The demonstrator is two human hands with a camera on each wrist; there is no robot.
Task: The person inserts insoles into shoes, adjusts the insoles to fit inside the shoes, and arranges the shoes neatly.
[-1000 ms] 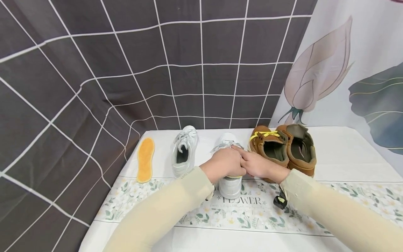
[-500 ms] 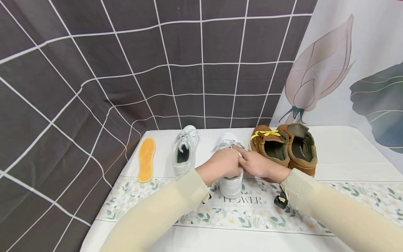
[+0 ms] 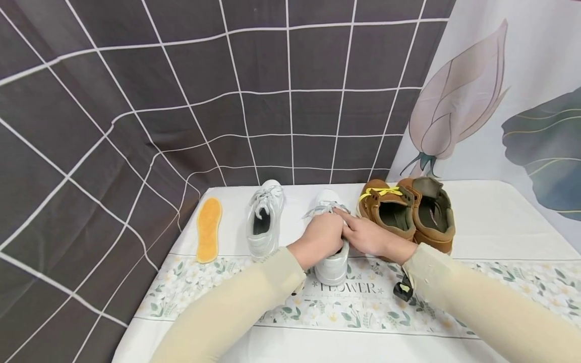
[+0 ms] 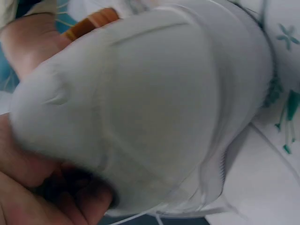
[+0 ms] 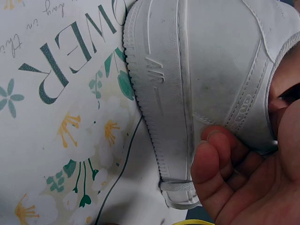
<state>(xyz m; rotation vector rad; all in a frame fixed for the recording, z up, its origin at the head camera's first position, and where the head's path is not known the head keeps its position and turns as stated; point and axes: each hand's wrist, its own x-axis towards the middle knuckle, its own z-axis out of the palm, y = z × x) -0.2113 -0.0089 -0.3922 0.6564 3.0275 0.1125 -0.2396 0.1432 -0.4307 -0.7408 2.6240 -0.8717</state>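
Observation:
A white lace-up sneaker [image 3: 332, 270] stands on the table between my hands, its toe pointing away. My left hand [image 3: 320, 239] reaches down into its opening; the left wrist view shows fingers [image 4: 91, 201] inside the dark collar. What those fingertips touch is hidden. My right hand [image 3: 368, 236] holds the sneaker's right side, with curled fingers [image 5: 211, 159] against the outer wall. Its index finger lies forward near the laces. An orange-yellow insole [image 3: 209, 230] lies flat at the table's left side.
Another white sneaker [image 3: 265, 219] stands left of the held one. Close by on the right is a pair of brown shoes [image 3: 433, 237], one with yellow laces. A dark grid-patterned cloth [image 3: 268, 116] rises behind the table and along its left side.
One second ago a thin yellow edge showed under my left hand at the sneaker's heel; now it is out of sight. The left hand has shifted slightly forward. My right hand stays in place.

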